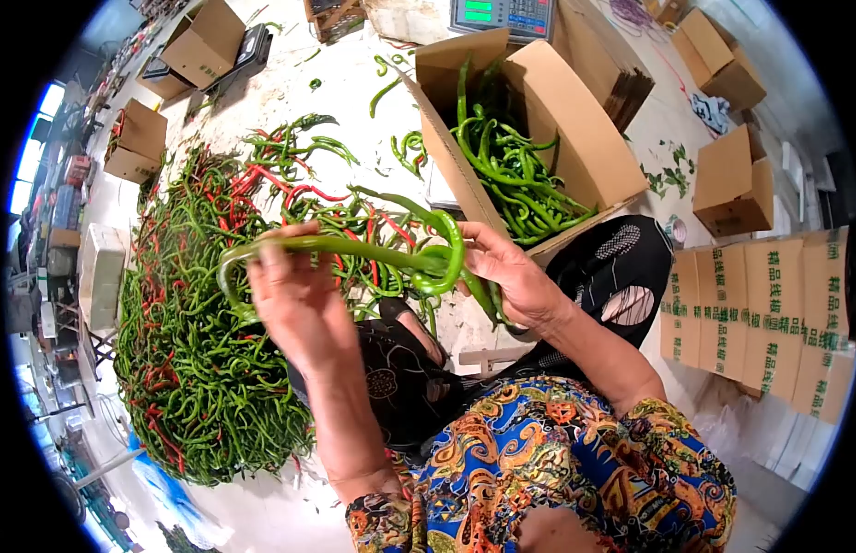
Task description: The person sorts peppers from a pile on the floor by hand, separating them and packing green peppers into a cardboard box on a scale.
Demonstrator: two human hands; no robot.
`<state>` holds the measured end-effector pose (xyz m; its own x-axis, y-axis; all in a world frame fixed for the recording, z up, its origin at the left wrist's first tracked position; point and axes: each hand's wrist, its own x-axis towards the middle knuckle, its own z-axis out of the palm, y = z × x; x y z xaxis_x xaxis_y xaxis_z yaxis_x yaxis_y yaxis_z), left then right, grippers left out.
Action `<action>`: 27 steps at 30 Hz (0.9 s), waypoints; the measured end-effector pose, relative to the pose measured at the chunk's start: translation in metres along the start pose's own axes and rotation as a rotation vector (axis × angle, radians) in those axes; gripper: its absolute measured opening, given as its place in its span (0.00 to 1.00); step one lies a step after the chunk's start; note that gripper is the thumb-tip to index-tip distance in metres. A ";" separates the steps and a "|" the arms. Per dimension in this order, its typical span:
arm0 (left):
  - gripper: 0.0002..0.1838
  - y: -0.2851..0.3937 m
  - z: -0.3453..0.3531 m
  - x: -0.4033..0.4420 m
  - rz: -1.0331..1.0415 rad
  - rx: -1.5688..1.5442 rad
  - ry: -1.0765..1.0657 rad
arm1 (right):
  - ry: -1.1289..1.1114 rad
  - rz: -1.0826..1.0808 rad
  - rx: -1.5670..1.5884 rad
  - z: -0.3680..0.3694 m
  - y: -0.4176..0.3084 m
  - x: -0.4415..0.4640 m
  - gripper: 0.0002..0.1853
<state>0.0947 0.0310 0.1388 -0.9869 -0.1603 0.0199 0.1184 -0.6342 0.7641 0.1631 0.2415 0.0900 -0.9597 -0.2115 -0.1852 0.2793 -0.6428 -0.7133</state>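
Observation:
Several long green peppers [373, 251] are held up between my two hands, above my lap. My left hand [294, 295] is slightly blurred, its fingers and thumb closed round one end of the long peppers. On the other side, my right hand [511, 276] grips the curled, bunched part of the green peppers between thumb and fingers. To the left and below lies a big heap of green and red peppers [216, 387] on the floor. Beyond my right hand, an open cardboard box [575, 120] holds many green peppers [515, 175].
A digital scale [504, 14] stands behind the open box. Smaller cardboard boxes [734, 184] are at the right, others [136, 140] at the upper left. Printed flattened cartons [760, 318] lie at the right. Loose peppers [384, 96] are scattered on the pale floor.

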 end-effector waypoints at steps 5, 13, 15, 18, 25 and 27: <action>0.11 0.056 -0.049 0.033 0.185 -0.047 -0.023 | -0.049 0.006 0.052 -0.009 -0.006 -0.010 0.25; 0.17 0.064 -0.233 -0.013 -0.166 1.451 0.075 | -0.008 -0.005 -0.341 -0.001 -0.022 -0.031 0.21; 0.24 0.021 -0.377 -0.086 -0.204 1.723 -0.374 | 0.011 0.049 -0.344 -0.001 -0.021 -0.035 0.19; 0.30 0.010 -0.347 -0.143 -0.405 1.877 -0.353 | 0.037 0.048 -0.428 -0.005 -0.011 -0.038 0.18; 0.21 0.077 -0.064 -0.065 -0.084 0.725 0.238 | 0.008 0.034 -0.508 0.013 -0.015 -0.037 0.16; 0.21 0.060 -0.019 -0.062 -0.281 0.715 0.008 | -0.017 -0.054 -0.611 0.018 -0.010 -0.034 0.16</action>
<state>0.1655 -0.0116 0.1716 -0.9683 -0.0724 -0.2390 -0.2390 -0.0087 0.9710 0.1940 0.2417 0.1153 -0.9699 -0.2056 -0.1305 0.1565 -0.1154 -0.9809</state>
